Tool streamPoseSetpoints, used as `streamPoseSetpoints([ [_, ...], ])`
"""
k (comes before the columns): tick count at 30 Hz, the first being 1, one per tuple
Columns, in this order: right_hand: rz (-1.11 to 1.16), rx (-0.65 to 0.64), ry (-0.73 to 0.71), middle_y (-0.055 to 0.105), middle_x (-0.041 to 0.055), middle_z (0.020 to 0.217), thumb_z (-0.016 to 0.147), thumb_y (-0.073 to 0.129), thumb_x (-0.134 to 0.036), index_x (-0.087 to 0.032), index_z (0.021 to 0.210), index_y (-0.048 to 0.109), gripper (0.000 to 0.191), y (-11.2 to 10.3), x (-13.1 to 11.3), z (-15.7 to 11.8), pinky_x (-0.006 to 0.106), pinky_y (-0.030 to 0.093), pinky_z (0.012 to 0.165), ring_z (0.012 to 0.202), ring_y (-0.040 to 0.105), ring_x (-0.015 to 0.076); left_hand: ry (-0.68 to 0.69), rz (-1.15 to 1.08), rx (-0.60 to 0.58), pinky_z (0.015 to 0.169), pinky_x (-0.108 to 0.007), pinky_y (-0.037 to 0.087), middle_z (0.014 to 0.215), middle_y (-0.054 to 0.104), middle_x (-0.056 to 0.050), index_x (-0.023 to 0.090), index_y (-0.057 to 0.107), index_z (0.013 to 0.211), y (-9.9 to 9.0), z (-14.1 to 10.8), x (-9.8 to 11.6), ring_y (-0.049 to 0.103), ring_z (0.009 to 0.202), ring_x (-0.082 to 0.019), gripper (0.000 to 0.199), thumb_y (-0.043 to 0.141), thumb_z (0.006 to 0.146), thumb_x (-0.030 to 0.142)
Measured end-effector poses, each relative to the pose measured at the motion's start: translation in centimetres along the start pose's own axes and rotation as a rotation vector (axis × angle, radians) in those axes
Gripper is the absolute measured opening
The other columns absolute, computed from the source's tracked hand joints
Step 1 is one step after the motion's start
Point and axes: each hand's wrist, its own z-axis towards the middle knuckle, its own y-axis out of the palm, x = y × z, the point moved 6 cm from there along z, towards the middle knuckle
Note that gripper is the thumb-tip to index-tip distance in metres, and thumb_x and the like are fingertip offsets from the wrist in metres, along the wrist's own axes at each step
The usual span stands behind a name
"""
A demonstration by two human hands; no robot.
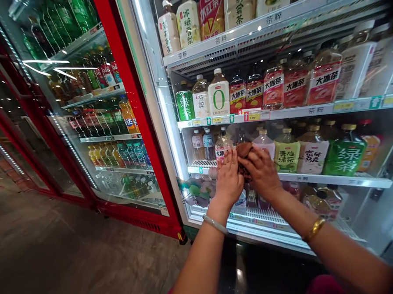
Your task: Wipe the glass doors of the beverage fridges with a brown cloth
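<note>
Floor & bg: grey floor (89, 240), dim, bit blurred at lower L; red-framed fridge (127, 80) w/ drinks stands on the L, beside the near fridge (183, 211).
Hidden: bottles behind both hands are partly covered; part of brown cloth (244, 151) is under the R fingers, so its full shape I cannot tell.
Cut off: top-shelf bottles (188, 24) lose some caps at upper edge; R forearm goes into dark lower R corner.
Hard to see: reflections on the glass make lower L bottles unclear; small price tags mostly not readable.
Hands, qty: 2, L hand (229, 174) & R hand (263, 170).
Cloth, qty: 1, bunched, between the hands, in front of lower shelf (343, 179).
Wrist items, qty: 2, i.e. 1 pale bangle (215, 225) on L, 1 gold bracelet (314, 228) on R.
Mid-shelf front row: 5 red-label tea bottles (295, 87), 1 bottle w/ big green "0" (219, 95).
L pose: arm reaches fwd & up, palm toward glass, fingers extended upward, not clenched.
R pose: arm comes diagonally from lower R, wrist bent, fingers curved over cloth.
Grip: R grasps cloth; L is open, near cloth's L side.
</note>
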Motion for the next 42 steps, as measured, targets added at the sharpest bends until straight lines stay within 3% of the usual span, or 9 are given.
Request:
streamPoseSetpoints([
  [4,0.030,-0.022,-0.098,0.069,0.0064,0.124,0.093,0.058,-0.018,-0.024,0.114,0.070,0.025,0.3,-1.0,-3.1,0.055,0.028,0.128,0.142,0.046,0.0263,0.045,-0.041,-0.024,0.133,-0.050,0.006,0.174,0.007,-0.007,0.023,0.012,0.166,0.7,0.3,0.3,0.006,0.161,-0.020,0.073,0.036,0.098,0.016],
  [10,-0.027,0.054,0.187,0.059,0.0095,0.139,0.092,0.064,-0.027,-0.029,0.133,0.062,0.041,-2.6,4.0,0.8,0.066,0.024,0.127,0.146,0.041,0.0334,0.048,-0.025,0.042,0.132,-0.050,0.015,0.174,0.010,-0.013,0.021,0.005,0.167,1.8,0.7,1.2,0.007,0.161,-0.021,0.067,0.026,0.108,0.048],
  [14,0.011,0.052,0.186,0.059,0.0110,0.138,0.093,0.061,-0.023,-0.028,0.134,0.061,0.042,-2.0,2.9,-1.3,0.066,0.029,0.125,0.148,0.038,0.0344,0.041,0.003,0.063,0.131,-0.053,0.017,0.174,0.010,-0.014,0.022,-0.002,0.166,2.6,1.0,1.8,0.006,0.161,-0.023,0.075,0.028,0.106,0.056],
  [19,0.063,0.011,0.120,0.063,0.0086,0.131,0.092,0.058,-0.016,-0.029,0.129,0.064,0.040,-0.6,1.5,-5.5,0.064,0.025,0.127,0.146,0.040,0.0322,0.038,0.071,0.013,0.131,-0.053,0.014,0.173,0.012,-0.015,0.021,0.002,0.167,3.7,0.8,1.9,0.006,0.161,-0.025,0.077,0.029,0.105,0.058],
  [22,0.087,0.016,0.144,0.062,0.0078,0.132,0.092,0.061,-0.019,-0.030,0.127,0.066,0.037,-1.5,2.9,-4.6,0.064,0.020,0.129,0.144,0.043,0.0315,0.028,0.097,0.040,0.132,-0.053,0.011,0.174,0.009,-0.016,0.020,0.003,0.167,3.8,0.8,1.9,0.005,0.162,-0.024,0.076,0.027,0.105,0.058],
  [27,0.050,0.221,0.401,0.057,0.0122,0.135,0.092,0.059,-0.020,-0.030,0.136,0.062,0.045,-3.8,6.0,-2.4,0.070,0.028,0.123,0.147,0.039,0.0375,0.083,0.164,0.075,0.132,-0.053,0.006,0.174,0.007,-0.013,0.022,-0.001,0.167,4.1,1.8,2.4,0.003,0.162,-0.024,0.077,0.028,0.105,0.058],
  [29,0.046,0.241,0.414,0.056,0.0130,0.135,0.091,0.059,-0.021,-0.030,0.137,0.060,0.047,-3.6,5.7,-2.7,0.070,0.030,0.122,0.148,0.037,0.0382,0.104,0.195,0.086,0.132,-0.053,0.003,0.174,0.009,-0.013,0.022,-0.002,0.167,4.3,2.2,2.3,0.003,0.162,-0.024,0.078,0.028,0.105,0.059],
  [35,0.114,0.141,0.197,0.063,0.0072,0.127,0.089,0.064,-0.021,-0.032,0.124,0.066,0.036,-2.3,3.8,-4.0,0.062,0.029,0.127,0.141,0.046,0.0323,0.080,0.240,0.120,0.131,-0.056,-0.004,0.175,0.011,-0.009,0.025,0.002,0.167,4.8,2.7,0.8,0.001,0.162,-0.026,0.076,0.035,0.105,0.054],
  [42,0.054,0.304,0.433,0.057,0.0105,0.135,0.091,0.061,-0.022,-0.029,0.125,0.068,0.036,-3.6,5.3,-1.8,0.064,0.033,0.123,0.143,0.042,0.0367,0.045,0.215,0.169,0.129,-0.058,-0.010,0.175,0.006,-0.007,0.027,0.001,0.167,5.9,3.0,0.5,-0.005,0.161,-0.026,0.073,0.038,0.106,0.041],
])
